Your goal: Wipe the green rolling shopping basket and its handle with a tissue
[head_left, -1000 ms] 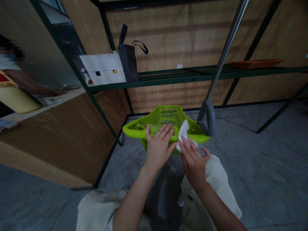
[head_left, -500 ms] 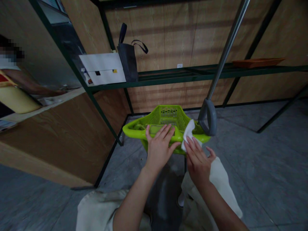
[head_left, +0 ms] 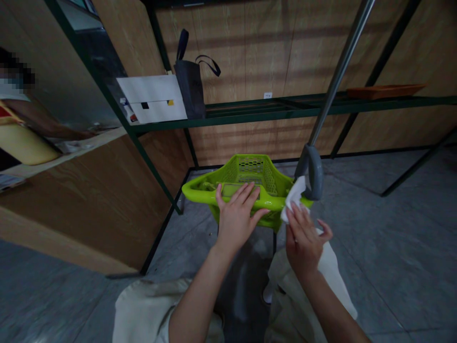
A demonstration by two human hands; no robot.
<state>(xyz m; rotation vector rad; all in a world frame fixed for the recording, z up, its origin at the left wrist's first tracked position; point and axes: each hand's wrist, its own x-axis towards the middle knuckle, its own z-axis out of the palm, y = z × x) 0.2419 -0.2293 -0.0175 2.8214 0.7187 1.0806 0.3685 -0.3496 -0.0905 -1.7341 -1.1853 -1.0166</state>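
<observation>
A bright green plastic shopping basket (head_left: 274,204) with mesh walls stands in front of my knees, its thick rim bar facing me. My left hand (head_left: 235,214) lies on the middle of that bar, over a flat panel, fingers stretched out and thumb spread to the right. Under the fingers of my right hand (head_left: 303,238) is a crumpled white wipe (head_left: 295,193), pressed against the right end of the bar. Just beyond the wipe, a grey loop handle (head_left: 315,174) on a metal pole (head_left: 335,85) meets the basket's right corner.
Behind the basket runs a dark green metal rack (head_left: 250,114) carrying a white box (head_left: 153,97), a dark bag (head_left: 191,90) and an orange tray (head_left: 385,91). To the left is a wooden counter (head_left: 89,209), with another person's arm (head_left: 46,121) above it.
My right hand and the wipe have slid right along the bar, closer to the grey handle. My left hand keeps its place on the bar.
</observation>
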